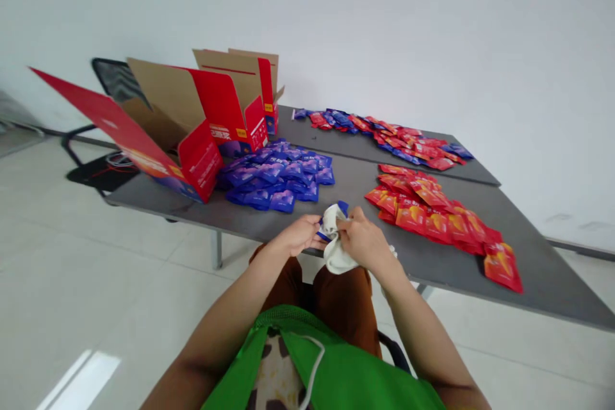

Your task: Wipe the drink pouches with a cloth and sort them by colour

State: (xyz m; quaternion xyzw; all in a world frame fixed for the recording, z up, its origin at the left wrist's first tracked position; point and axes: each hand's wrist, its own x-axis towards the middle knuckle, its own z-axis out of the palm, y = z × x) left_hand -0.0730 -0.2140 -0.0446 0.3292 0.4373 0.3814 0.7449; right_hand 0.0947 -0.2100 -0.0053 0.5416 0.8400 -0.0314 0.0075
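Note:
Just over the table's front edge, my left hand [306,235] is closed on a blue packet [343,207], of which only the edges show. My right hand [361,238] grips a white cloth [337,259] and presses it on the packet's face, so most of the packet is covered. The cloth's lower part hangs down below the hand. Left of my hands lies a pile of blue-purple packets [281,173]. To the right, rows of red packets [423,208] overlap, with a red packet [502,267] at the near end.
Open red cardboard boxes [199,163] stand on the grey table [355,173] at the left, flaps raised. A mixed heap of red and blue packets [403,141] lies along the back by the wall. A black chair [103,170] is beyond the table's left end.

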